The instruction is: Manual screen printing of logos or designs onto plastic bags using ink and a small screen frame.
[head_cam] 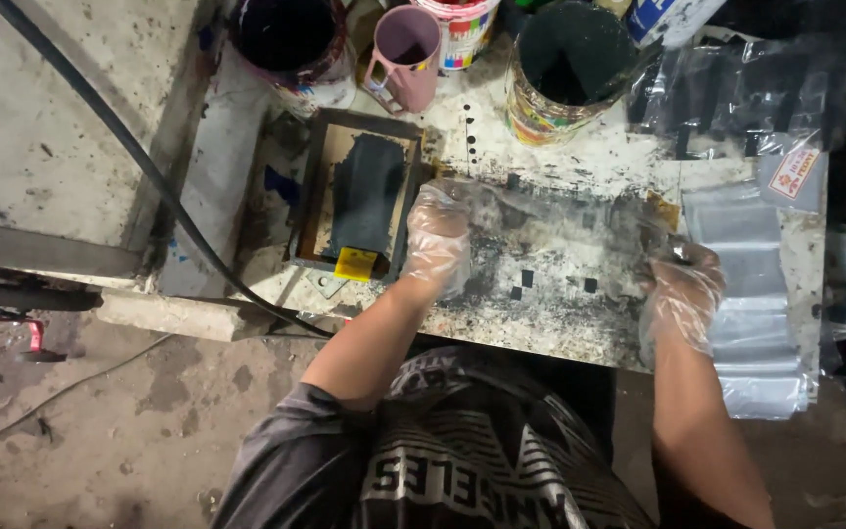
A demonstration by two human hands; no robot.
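Clear plastic bag [560,220] — thin, see-through, glossy, creased. It lies flat and stretched across the middle of the ink-stained worktable [540,323]. Small black squares on the table surface show through and just below it.

Left hand [438,240], in a loose transparent glove, sits at the bag's left end. Fingers curled down over the edge; they appear to pinch or press the film, though the glove blurs the exact grip. Right hand [682,294], also gloved, is at the bag's right end, fingers bent and closed on that edge. The bag spans between the two hands, its ends under the fingertips.

Surroundings: a small screen frame [310,186] with dark ink lies just left of the left hand, and a yellow-handled squeegee [356,263] rests on its near edge, close to the left wrist. Behind the bag stand a pink mug [405,54], a dark paint tin [291,44] and a large open can [565,73] with a black interior — the can is near the bag's far edge but apart from it. A stack of more clear bags [756,294] lies at the table's right, touching or just beside the right hand. A black cable [139,162] runs diagonally across the left of the view, well apart from the hands. Nothing lies on top of the bag between the hands.
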